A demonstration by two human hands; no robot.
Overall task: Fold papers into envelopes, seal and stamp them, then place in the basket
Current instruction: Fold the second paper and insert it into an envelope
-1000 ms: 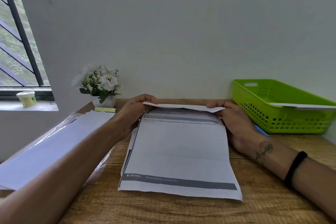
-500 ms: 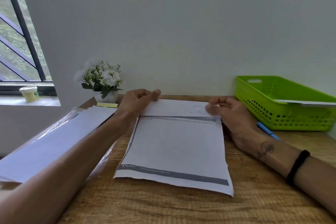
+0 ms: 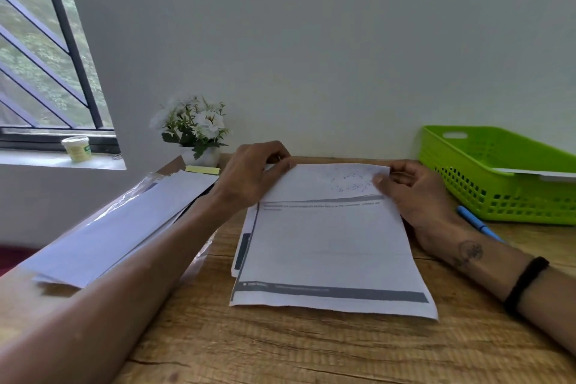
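A printed paper sheet with a grey band along its near edge lies on the wooden table. Its far edge is lifted and turned over toward me, showing the white back. My left hand pinches the far left corner of that flap. My right hand pinches the far right corner. A second sheet peeks out under the left side. The green basket stands at the right, with a white envelope lying across its rim.
A stack of white envelopes in a clear plastic sleeve lies at the left. A small pot of white flowers and a yellow sticky pad sit by the wall. A blue pen lies beside the basket. A small jar stands on the windowsill.
Both hands have raised the sheet's far edge and brought it over toward me, so more of the white back shows. The view has tilted slightly.
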